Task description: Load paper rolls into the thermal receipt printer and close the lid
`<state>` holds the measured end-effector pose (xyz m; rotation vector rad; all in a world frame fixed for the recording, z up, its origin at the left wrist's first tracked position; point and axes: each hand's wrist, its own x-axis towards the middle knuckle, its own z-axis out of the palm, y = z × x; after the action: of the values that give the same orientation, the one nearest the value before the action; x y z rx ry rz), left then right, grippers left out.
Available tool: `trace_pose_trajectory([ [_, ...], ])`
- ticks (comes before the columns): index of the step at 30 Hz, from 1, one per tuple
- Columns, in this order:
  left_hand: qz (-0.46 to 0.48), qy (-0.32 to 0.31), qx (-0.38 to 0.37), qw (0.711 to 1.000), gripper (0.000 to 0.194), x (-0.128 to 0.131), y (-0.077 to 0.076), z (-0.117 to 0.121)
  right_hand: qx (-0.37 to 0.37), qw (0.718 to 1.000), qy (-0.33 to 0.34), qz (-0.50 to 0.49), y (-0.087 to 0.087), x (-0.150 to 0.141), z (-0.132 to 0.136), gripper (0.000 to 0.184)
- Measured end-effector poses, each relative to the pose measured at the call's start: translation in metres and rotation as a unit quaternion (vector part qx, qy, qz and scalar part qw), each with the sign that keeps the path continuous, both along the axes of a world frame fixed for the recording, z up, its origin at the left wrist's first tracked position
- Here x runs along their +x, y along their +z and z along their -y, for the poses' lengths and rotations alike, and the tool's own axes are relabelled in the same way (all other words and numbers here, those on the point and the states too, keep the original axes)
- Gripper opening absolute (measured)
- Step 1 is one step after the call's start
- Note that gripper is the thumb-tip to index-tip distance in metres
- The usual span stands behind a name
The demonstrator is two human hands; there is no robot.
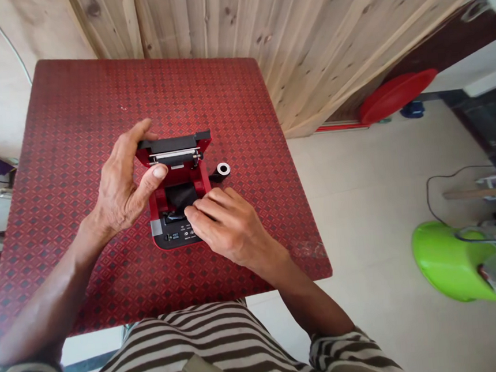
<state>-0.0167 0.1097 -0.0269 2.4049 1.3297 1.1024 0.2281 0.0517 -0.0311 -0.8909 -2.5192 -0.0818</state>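
A small red and black printer-like device [175, 204] sits in the middle of the red patterned table [74, 137], its lid [173, 143] raised open at the far side. My left hand [121, 182] grips the lid's left end, thumb resting by the roller bar. My right hand [223, 226] lies on the device's near right side, fingertips reaching into the open black compartment. A black roll with a white core [221, 170] lies on the table just right of the device, beyond my right hand.
A wooden plank wall [304, 30] stands behind the table. On the floor to the right are a red disc-shaped thing [396, 95] leaning on the wall, a green fan base [449, 261] and a cable [436, 184].
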Motion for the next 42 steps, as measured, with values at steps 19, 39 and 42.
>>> trace_pose_trajectory([
  [19,-0.044,-0.12,0.043,0.991,0.079,-0.012,-0.043,0.061,0.068,0.996,0.013,-0.052,-0.015,-0.004,0.013,0.01],
  [39,-0.004,0.03,0.102,0.994,0.06,-0.007,-0.066,0.111,-0.097,0.952,-0.195,-0.214,-0.075,0.048,0.022,0.025],
  [42,-0.013,0.04,0.12,0.992,0.057,-0.007,-0.078,0.116,-0.133,0.951,-0.237,-0.146,-0.102,0.049,0.024,0.031],
])
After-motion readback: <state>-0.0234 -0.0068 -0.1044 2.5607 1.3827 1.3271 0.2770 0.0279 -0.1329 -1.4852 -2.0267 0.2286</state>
